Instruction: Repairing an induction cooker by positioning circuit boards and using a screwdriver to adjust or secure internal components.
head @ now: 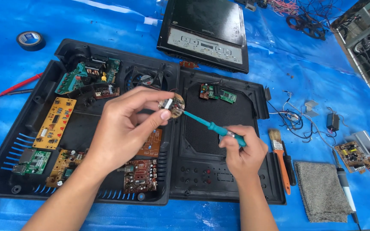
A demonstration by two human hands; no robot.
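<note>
**Technician A:** Report the position of each hand.

**Technician B:** The left hand [125, 128] is raised above the open black plastic appliance casing [48, 85]. Thumb and fingers are closed around a small round brown circuit board [174, 105], which is held on edge, clear of the casing. The right hand [243, 152] is closed around the handle of a slim teal-handled screwdriver [213, 127]. The tip of the tool meets the round board at its right edge.

**Technician A:** List the contents of the casing.

**Technician B:** The left half holds a long yellow circuit board [54, 122], a green circuit board [33, 161] at the lower left, a dark red circuit board [140, 175] below the left hand, and a small black cooling fan [144, 79] near the top. The right half, a flat black panel [223, 115], carries two small green modules near its upper edge.

**Technician A:** Surrounding items?

**Technician B:** All rest on a blue plastic sheet [279, 55]. An orange-handled paintbrush [279, 156] lies just beside the panel, with a grey folded cloth [322, 190] to its right. A roll of black tape [31, 40] sits at the upper left. A black flat cooktop unit [206, 30] lies above the casing.
</note>
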